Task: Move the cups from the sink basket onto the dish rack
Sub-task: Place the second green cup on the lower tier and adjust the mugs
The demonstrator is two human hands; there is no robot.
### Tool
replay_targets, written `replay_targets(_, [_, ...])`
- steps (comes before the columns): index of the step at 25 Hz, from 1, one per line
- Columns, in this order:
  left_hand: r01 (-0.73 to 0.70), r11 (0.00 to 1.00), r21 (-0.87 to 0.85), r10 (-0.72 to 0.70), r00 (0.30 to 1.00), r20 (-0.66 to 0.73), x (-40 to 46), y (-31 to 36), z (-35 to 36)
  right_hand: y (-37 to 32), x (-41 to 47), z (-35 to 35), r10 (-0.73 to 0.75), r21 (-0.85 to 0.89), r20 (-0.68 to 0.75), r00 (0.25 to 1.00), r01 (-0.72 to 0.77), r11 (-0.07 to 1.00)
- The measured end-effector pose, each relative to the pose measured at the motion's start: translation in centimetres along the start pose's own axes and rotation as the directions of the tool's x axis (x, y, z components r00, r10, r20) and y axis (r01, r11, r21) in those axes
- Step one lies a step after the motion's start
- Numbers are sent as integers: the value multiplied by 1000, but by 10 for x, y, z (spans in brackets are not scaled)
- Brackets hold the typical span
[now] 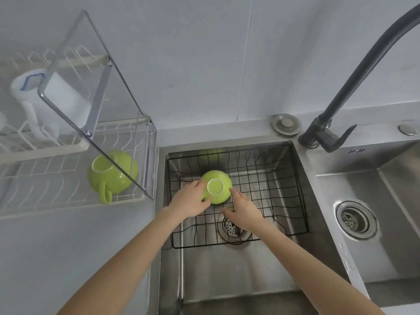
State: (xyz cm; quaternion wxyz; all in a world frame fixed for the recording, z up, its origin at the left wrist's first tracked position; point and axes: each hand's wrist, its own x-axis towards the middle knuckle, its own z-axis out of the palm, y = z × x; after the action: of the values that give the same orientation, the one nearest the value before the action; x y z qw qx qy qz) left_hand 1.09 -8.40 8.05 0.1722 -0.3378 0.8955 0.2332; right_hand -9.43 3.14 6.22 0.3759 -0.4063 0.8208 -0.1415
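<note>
A green cup (217, 186) lies upside down in the black wire sink basket (281, 178), white foot ring up. My left hand (189, 201) wraps the cup's left side, covering its handle. My right hand (242, 213) has its fingers apart, with one fingertip touching the cup's right side. A second green cup (112, 175) rests upside down on the white dish rack (52, 176) at the left, handle toward me.
A clear, metal-framed panel (95, 87) leans over the rack's right part. A white jug (47, 96) stands on the rack's upper tier. The dark faucet (354, 83) arches over the second sink basin (386, 201) on the right. A drain strainer (233, 228) lies under the basket.
</note>
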Motion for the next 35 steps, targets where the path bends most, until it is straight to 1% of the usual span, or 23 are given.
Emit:
replay_targets(4, [72, 990, -120, -71, 997, 16, 33, -6, 13, 9, 27, 13, 104, 173, 38, 994, -109, 979])
replay_targets(8, [147, 963, -225, -155, 988, -21, 60, -10, 21, 14, 52, 25, 211, 306, 56, 976, -218, 927])
replay_targets(11, [191, 923, -334, -219, 975, -47, 76, -14, 29, 14, 66, 30, 282, 424, 71, 957, -285, 860])
replay_targets(14, [241, 864, -442, -273, 962, -9, 89, -18, 37, 16, 76, 35, 321, 489, 69, 944, -313, 815])
replay_targets(19, [253, 782, -570, -297, 955, 16, 93, -24, 41, 16, 79, 39, 341, 536, 53, 939, -315, 783])
replay_targets(22, [249, 763, -596, -301, 954, 13, 91, -25, 40, 14, 77, 37, 341, 541, 47, 939, -311, 782])
replay_targets(26, [235, 764, -601, -309, 951, -22, 81, -20, 38, 13, 67, 30, 332, 533, 40, 942, -302, 791])
replay_targets(30, [219, 735, -641, -309, 951, -30, 61, -11, 33, 10, 47, 19, 321, 525, 31, 947, -289, 801])
replay_targets(35, [167, 705, -689, -293, 954, -69, 22, -1, 22, 0, 10, 2, 266, 513, -16, 964, -221, 830])
